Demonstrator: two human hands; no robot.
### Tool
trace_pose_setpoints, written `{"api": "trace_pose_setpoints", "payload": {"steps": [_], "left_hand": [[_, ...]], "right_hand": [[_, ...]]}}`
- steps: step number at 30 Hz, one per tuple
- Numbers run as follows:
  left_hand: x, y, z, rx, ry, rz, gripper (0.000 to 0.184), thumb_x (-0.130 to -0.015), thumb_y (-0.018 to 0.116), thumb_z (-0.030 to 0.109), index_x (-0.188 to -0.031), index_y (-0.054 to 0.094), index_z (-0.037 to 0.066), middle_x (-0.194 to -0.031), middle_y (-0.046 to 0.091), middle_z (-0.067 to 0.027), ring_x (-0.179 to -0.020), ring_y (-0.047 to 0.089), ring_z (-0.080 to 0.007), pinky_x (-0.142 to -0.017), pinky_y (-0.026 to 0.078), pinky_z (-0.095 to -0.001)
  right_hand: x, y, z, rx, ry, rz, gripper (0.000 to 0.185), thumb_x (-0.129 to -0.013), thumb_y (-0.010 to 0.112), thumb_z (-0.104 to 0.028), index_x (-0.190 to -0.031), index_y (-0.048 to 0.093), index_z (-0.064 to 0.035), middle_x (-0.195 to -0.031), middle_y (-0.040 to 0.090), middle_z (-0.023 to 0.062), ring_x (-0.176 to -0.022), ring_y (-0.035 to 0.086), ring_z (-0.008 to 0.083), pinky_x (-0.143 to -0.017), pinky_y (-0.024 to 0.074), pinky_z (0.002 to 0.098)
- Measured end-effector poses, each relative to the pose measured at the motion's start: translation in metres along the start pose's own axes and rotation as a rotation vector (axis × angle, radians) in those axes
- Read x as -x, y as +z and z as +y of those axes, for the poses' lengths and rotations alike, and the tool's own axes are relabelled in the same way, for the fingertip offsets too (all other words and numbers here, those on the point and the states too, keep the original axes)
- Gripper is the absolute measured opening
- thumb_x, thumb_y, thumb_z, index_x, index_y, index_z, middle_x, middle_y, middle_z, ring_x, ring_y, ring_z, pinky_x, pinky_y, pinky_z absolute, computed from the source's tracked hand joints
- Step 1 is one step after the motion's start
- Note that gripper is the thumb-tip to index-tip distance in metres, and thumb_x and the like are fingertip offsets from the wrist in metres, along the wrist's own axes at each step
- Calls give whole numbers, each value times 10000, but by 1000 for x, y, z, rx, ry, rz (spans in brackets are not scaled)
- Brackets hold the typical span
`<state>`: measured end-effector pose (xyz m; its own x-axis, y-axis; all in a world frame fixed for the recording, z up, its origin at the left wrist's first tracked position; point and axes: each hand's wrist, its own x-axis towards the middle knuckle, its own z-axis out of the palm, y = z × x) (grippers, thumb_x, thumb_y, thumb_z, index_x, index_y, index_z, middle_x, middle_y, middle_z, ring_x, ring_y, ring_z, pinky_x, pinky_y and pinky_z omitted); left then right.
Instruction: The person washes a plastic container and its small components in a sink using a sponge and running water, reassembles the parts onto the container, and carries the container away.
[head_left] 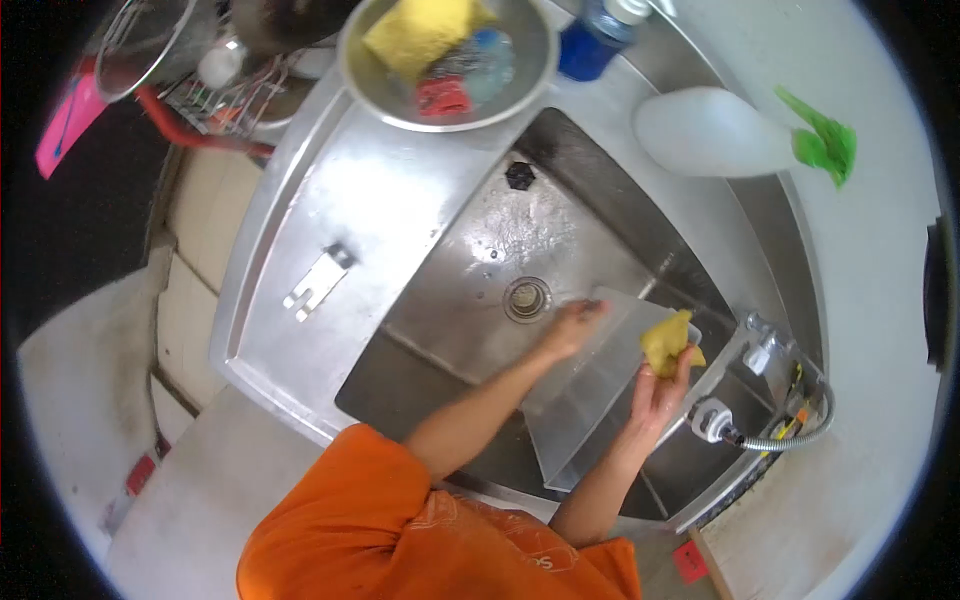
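Note:
A clear plastic container point(575, 405) is tilted inside the steel sink point(450, 270). My left hand point(575, 327) is closed at the container's far left edge, with its fingertips partly hidden and a little blurred. On the right, my right hand point(662, 388) pinches a crumpled yellow cloth point(664, 342) at the container's other side, above its rim. Whether the cloth presses against the plastic I cannot tell. The sink drain point(527, 299) shows just beyond my left hand.
A metal bowl point(450, 127) holding yellow and red cloths stands at the back. Beside it are a blue-liquid bottle point(590, 45) and a white spray bottle point(710, 132) with a green trigger. The tap point(712, 420) with its hose is at right; a metal bracket-like piece point(320, 283) lies left.

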<state>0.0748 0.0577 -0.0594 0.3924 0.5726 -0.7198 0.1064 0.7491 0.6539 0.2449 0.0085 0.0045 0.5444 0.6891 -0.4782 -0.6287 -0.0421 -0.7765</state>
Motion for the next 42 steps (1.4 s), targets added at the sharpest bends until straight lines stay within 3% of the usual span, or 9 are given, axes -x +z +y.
{"api": "trace_pose_setpoints", "payload": {"steps": [3, 10, 16, 17, 22, 25, 34, 37, 42], "left_hand": [[-21, 56, -7, 29, 140, 14, 627, -940, 479, 579, -1141, 682, 21, -1133, 677, -206, -1103, 634, -323, -963, 467, -404], [-31, 104, 13, -20, 318, -97, 400, -907, 501, 358, -889, 690, 5, -947, 690, -196, -821, 666, -314, -741, 503, -439], [2, 99, 41, 303, 86, -369, 379, -957, 479, 354, -974, 615, 1, -860, 669, -180, -771, 652, -302, -705, 499, -424], [5, 106, 40, 230, 232, -299, 394, -962, 472, 372, -943, 619, 7, -837, 664, -178, -771, 652, -298, -698, 500, -434], [-18, 140, 19, 61, 690, -37, 394, -958, 500, 388, -895, 648, 29, -824, 673, -167, -809, 658, -289, -728, 504, -456], [-8, 99, 24, 237, 282, -101, 333, -974, 509, 336, -929, 645, 35, -843, 667, -93, -742, 623, -251, -683, 492, -405], [37, -58, -5, 348, 91, 28, 260, -1024, 360, 276, -1100, 556, 124, -635, 501, 1, -450, 391, -76, -372, 311, -251], [43, -66, -2, 452, 69, 22, 307, -1038, 341, 312, -1094, 558, 104, -626, 488, 9, -448, 388, -81, -390, 310, -238], [48, -39, -21, 148, -35, -13, 382, -989, 502, 411, -1078, 578, 47, -606, 462, 22, -499, 415, -85, -455, 336, -239]], "right_hand": [[-16, -27, 0, -312, 130, -554, 265, -1022, 486, -297, -1071, 577, -54, -898, 634, 89, -684, 606, 161, -541, 478, 257], [21, 21, 14, 1071, -619, 352, 332, -1027, 429, -273, -1124, 556, 18, -923, 610, 132, -702, 581, 157, -574, 463, 277], [-9, -89, -32, -123, 222, -455, 276, -1000, 498, -188, -1167, 554, 25, -1047, 627, 114, -892, 629, 218, -786, 521, 354], [13, -57, -24, 201, -117, 118, 325, -994, 517, -175, -1250, 543, 23, -1125, 621, 118, -954, 615, 196, -851, 500, 345], [52, -14, -12, 1124, -704, -47, 319, -962, 527, -99, -1246, 531, 44, -1157, 610, 138, -1058, 581, 228, -914, 454, 337], [63, 17, 3, 1294, -861, 10, 290, -970, 519, -124, -1204, 548, 44, -1148, 599, 144, -1054, 577, 245, -945, 437, 356], [48, 303, 45, 774, -96, -548, 321, -993, 554, -260, -1151, 607, 14, -1000, 646, 80, -855, 627, 148, -755, 513, 280], [68, 227, 39, 1073, -733, -365, 344, -942, 626, -261, -1159, 624, 6, -912, 680, 119, -846, 652, 174, -773, 508, 296], [90, -17, -13, 770, -387, 255, 373, -913, 666, -231, -1167, 609, 36, -922, 684, 90, -837, 647, 204, -752, 521, 339]]}}
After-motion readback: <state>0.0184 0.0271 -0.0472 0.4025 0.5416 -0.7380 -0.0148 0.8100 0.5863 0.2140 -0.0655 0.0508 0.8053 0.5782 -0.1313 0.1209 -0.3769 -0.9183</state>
